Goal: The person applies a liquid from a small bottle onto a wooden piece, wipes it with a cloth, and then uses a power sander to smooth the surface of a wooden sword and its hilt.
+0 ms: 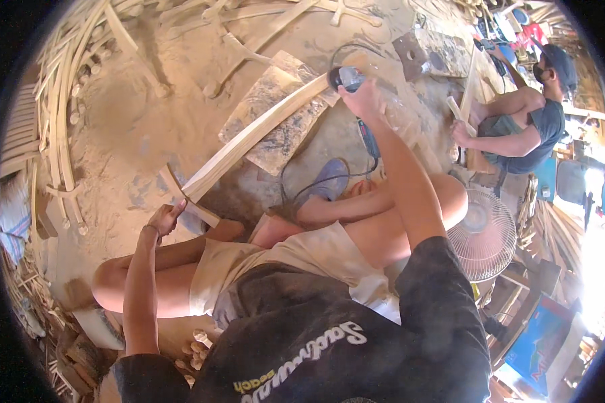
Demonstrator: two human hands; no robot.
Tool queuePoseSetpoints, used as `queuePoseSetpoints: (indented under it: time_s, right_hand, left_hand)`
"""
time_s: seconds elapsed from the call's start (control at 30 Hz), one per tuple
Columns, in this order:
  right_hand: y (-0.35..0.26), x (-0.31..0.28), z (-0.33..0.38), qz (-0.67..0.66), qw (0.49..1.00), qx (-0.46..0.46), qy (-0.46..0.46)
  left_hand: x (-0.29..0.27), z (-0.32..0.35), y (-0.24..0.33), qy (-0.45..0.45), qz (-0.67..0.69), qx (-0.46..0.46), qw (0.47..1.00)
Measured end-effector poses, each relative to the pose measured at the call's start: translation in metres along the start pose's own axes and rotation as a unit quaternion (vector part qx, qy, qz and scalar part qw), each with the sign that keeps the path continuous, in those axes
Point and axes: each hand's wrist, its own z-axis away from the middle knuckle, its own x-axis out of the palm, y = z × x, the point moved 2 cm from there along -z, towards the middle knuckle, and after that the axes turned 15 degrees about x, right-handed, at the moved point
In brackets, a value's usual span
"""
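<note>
A: Where's the plank?

B: The plank [252, 134], long, pale and slightly curved, runs slantwise over the dusty floor [124, 114]. Its far end lies on a stained board [275, 127] near the floor's middle; its near end rises toward the person's knees.

A: And the hands?

B: The right hand [361, 99] is clenched around a blue power tool [348, 77], pressed to the plank's far end. Its cord [302, 188] loops back toward a blue sandal [329, 181]. The left hand [165, 218] holds the near end steady, fingers closed around a short wooden piece [198, 211] just under the plank, as far as I can tell.

A: How would you do this well?

B: My judgement: keep the tool flat and moving along the grain so it doesn't dig in, brace the low end firmly so the plank can't swing, and keep the cord clear of the working end and the bare legs.

A: What lies around?

B: Stacks of bent sticks [57, 121] line the floor's left edge, and more curved pieces [249, 33] lie along the far edge. A co-worker [524, 121] sits at the far right, handling wood. A white fan [482, 235] stands beside the person's right knee.

A: Any packages or signs?

B: A blue box [541, 339] with bright printing sits at the lower right, and blue and red things [517, 30] crowd the far right corner, too small to identify. The person's dark shirt [329, 336] has pale and yellow lettering across it.
</note>
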Motion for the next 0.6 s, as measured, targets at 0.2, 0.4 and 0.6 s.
queuePoseSetpoints:
  time_s: [0.2, 0.4, 0.6]
  right_hand:
    - [-0.062, 0.002, 0.132, -0.025, 0.973, -0.156, -0.17]
    - [-0.092, 0.021, 0.198, -0.022, 0.955, -0.266, -0.13]
    - [-0.064, 0.006, 0.105, 0.047, 0.976, -0.122, -0.177]
  left_hand:
    - [-0.027, 0.022, -0.041, 0.013, -0.018, -0.055, 0.998]
    - [-0.049, 0.053, -0.084, -0.002, 0.019, -0.044, 0.999]
    - [-0.049, 0.051, -0.101, -0.006, 0.06, -0.071, 0.996]
